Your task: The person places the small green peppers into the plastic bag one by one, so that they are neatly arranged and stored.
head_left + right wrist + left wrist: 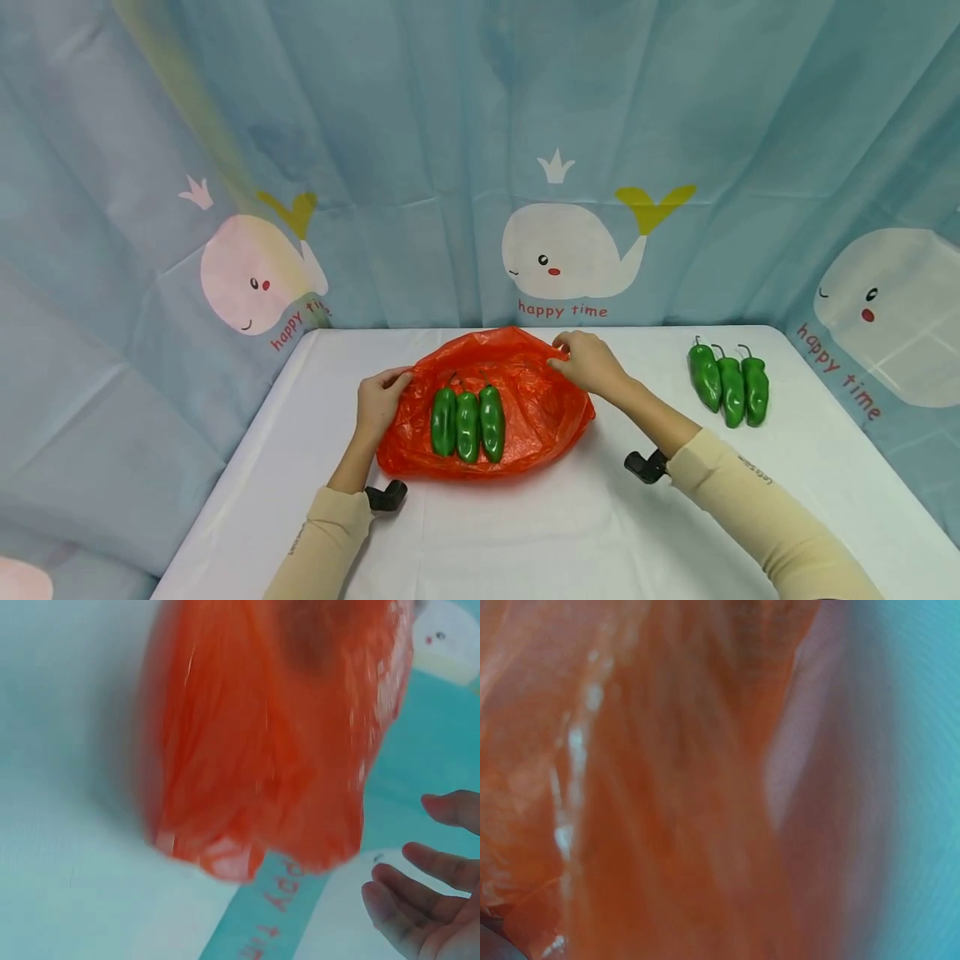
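Observation:
A red plastic bag (536,417) lies spread on the white table with its mouth wide. Three green peppers (467,425) lie side by side within it, stems toward the back. At the bag's left rim, my left hand (377,404) pinches the plastic between thumb and fingers. My right hand (592,362) is by the upper right rim, thumb and fingers spread apart. In the right wrist view that right hand (431,896) shows relaxed fingers, with a gap between them and the bag (262,742). Blurred bag plastic (667,795) fills most of the left wrist view.
Three more green peppers (731,387) lie in a row on the table's right side, near its back edge. A light blue curtain (420,167) printed with whales hangs behind and beside the white table (525,542).

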`<act>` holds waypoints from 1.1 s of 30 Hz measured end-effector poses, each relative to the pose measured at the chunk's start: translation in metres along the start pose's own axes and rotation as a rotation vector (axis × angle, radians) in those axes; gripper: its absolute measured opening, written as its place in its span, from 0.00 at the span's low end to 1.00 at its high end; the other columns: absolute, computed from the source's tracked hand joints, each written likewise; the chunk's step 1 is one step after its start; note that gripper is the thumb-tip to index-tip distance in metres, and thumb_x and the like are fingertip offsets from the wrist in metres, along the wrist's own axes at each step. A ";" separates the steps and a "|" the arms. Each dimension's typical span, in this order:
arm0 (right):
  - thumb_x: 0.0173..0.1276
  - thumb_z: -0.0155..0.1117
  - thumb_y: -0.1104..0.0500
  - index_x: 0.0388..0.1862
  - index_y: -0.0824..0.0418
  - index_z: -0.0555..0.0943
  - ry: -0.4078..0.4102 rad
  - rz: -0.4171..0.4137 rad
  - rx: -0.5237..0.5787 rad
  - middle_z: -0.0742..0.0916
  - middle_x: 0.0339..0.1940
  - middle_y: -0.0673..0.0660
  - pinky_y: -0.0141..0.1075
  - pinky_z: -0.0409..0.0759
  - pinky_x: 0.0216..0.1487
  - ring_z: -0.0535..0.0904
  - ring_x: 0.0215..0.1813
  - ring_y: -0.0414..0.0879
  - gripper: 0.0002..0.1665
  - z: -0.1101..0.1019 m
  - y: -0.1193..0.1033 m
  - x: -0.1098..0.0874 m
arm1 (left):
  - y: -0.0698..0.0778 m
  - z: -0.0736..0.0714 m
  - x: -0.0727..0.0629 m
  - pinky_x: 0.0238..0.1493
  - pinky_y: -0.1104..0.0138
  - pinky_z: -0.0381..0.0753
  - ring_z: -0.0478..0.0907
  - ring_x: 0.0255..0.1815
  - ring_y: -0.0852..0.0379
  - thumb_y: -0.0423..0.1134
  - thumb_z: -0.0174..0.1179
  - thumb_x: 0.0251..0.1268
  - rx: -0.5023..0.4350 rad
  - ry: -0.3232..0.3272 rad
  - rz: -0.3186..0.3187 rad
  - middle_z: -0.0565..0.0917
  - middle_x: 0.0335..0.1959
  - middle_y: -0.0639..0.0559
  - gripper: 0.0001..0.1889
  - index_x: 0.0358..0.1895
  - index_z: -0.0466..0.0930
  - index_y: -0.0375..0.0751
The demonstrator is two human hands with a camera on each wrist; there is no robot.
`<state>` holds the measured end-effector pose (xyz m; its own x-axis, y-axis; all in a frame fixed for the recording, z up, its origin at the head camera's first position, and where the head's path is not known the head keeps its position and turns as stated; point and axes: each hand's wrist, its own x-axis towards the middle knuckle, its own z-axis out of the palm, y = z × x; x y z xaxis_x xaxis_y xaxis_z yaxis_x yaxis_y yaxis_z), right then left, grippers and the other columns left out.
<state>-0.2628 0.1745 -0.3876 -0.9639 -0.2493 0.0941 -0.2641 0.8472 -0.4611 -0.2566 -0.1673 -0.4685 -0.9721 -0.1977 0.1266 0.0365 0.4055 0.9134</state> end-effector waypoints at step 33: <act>0.68 0.62 0.53 0.60 0.77 0.72 0.046 0.194 -0.136 0.76 0.58 0.78 0.62 0.71 0.58 0.71 0.60 0.72 0.32 -0.048 0.103 -0.004 | -0.003 0.000 0.002 0.39 0.80 0.76 0.82 0.48 0.49 0.41 0.58 0.70 -0.007 0.005 0.010 0.87 0.47 0.38 0.14 0.49 0.86 0.36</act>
<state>-0.2881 0.2849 -0.3933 -0.9968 -0.0569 0.0568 -0.0733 0.9333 -0.3515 -0.2586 -0.1685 -0.4709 -0.9705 -0.1977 0.1377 0.0480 0.4014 0.9147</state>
